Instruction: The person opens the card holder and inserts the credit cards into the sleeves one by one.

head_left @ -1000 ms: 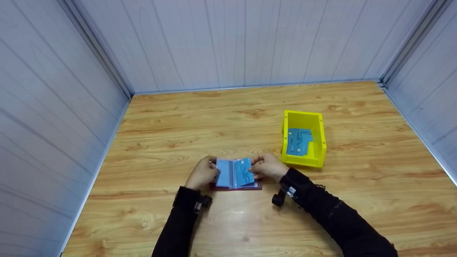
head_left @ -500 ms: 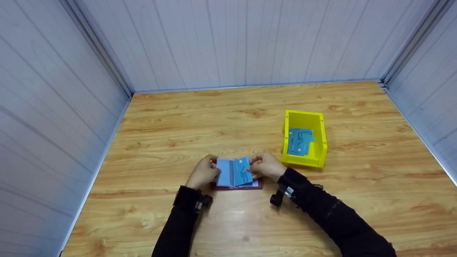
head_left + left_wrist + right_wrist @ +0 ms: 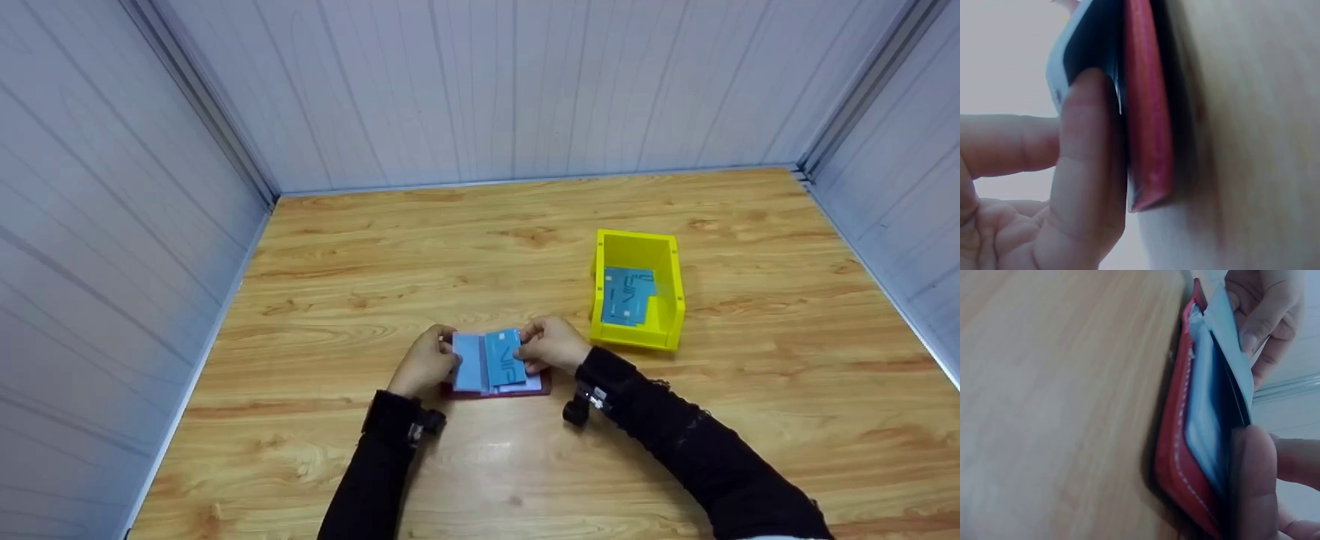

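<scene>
A red card holder (image 3: 544, 385) lies spread on the table in the head view, its clear plastic sleeves (image 3: 469, 364) facing up. My left hand (image 3: 424, 363) pinches a sleeve leaf at the left side; in the left wrist view its thumb sits beside the red cover (image 3: 1148, 107). Between the thumb and fingers of my right hand (image 3: 555, 345) is a blue card (image 3: 504, 358) with dark lettering, slightly tilted over the right-hand sleeves. The right wrist view shows the white-stitched red cover (image 3: 1174, 444) flat on the table. How far the card sits inside a sleeve, I cannot tell.
A yellow bin (image 3: 675, 307) stands right of and beyond the card holder, with several blue cards (image 3: 628, 296) lying in it. White panel walls (image 3: 480, 90) enclose the wooden table (image 3: 420, 255) at the back and both sides.
The blue card and my right hand have shifted slightly left, toward the fold of the card holder. My left hand stays in place on the sleeve leaf.
</scene>
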`<state>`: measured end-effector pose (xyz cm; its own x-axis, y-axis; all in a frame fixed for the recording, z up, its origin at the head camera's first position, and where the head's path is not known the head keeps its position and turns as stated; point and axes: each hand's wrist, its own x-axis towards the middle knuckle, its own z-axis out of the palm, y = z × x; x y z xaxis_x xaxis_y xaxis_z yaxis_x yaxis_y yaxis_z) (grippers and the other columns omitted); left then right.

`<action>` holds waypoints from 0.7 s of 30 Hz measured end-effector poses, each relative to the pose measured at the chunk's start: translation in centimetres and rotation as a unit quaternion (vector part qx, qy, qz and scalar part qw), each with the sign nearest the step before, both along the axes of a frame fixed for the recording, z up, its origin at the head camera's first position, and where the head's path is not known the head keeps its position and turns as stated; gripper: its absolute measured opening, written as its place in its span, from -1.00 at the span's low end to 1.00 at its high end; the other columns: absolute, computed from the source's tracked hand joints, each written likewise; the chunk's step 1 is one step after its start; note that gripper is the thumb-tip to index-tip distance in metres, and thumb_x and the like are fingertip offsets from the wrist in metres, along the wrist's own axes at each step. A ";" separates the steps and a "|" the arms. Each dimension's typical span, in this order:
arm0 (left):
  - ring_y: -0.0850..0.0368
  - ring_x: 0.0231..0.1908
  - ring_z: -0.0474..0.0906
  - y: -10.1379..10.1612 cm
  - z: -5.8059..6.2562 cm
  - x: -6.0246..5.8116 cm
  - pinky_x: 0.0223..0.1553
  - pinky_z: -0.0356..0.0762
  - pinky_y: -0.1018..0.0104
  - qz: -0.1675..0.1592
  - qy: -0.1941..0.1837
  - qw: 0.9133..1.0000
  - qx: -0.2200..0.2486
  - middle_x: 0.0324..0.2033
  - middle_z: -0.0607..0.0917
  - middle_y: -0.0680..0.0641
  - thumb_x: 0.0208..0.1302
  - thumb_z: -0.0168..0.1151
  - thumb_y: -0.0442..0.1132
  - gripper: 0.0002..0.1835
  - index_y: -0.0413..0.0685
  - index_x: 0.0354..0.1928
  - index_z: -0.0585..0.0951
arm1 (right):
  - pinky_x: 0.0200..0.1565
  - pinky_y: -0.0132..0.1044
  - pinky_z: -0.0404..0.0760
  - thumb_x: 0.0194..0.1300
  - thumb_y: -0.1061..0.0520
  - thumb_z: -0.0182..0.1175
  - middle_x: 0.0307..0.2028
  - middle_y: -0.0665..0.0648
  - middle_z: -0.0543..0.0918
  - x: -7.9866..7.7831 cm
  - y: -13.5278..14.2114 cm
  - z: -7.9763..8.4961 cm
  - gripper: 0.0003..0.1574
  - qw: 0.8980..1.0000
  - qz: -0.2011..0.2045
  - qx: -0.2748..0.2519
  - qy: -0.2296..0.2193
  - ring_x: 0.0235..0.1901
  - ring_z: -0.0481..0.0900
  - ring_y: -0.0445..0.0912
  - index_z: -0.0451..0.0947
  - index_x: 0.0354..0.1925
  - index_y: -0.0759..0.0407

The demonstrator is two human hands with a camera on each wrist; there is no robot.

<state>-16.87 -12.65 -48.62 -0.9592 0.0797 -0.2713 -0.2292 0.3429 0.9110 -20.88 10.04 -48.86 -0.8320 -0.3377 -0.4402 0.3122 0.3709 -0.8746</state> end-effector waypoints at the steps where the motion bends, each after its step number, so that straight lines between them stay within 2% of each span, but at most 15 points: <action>1: 0.18 -0.52 0.38 0.0 0.0 0.0 -0.53 0.41 0.43 0.001 -0.002 1.000 0.003 -0.48 0.39 0.01 0.17 0.05 -0.58 -0.49 -0.41 0.22 0.35 | -0.48 -0.39 0.65 0.14 0.37 0.32 -0.51 0.09 0.62 0.0 0.0 0.0 -0.70 1.000 0.002 0.000 0.002 -0.62 0.59 -0.19 0.47 -0.15 0.37; 13: 0.18 -0.53 0.38 0.0 -0.1 -0.1 -0.55 0.41 0.43 0.006 0.003 1.000 0.000 -0.49 0.39 0.01 0.15 0.05 -0.59 -0.51 -0.41 0.18 0.37 | -0.54 -0.40 0.63 0.13 0.38 0.33 -0.58 0.10 0.66 0.1 -0.3 -0.1 -0.77 1.000 0.021 0.001 0.004 -0.66 0.60 -0.20 0.45 -0.29 0.32; 21: 0.18 -0.57 0.39 0.1 -0.2 -0.1 -0.54 0.47 0.41 0.002 -0.014 1.000 0.016 -0.53 0.39 0.02 0.20 0.05 -0.59 -0.45 -0.40 0.28 0.31 | -0.53 -0.41 0.64 0.09 0.40 0.34 -0.60 0.10 0.64 0.4 -0.8 -0.3 -0.75 1.000 0.007 -0.019 0.008 -0.68 0.59 -0.22 0.45 -0.30 0.34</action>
<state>-17.00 -12.52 -48.87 -0.9518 0.0852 -0.2948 -0.2554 0.3122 0.9150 -20.52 9.24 -49.20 -0.8339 -0.3657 -0.4133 0.2928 0.3415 -0.8931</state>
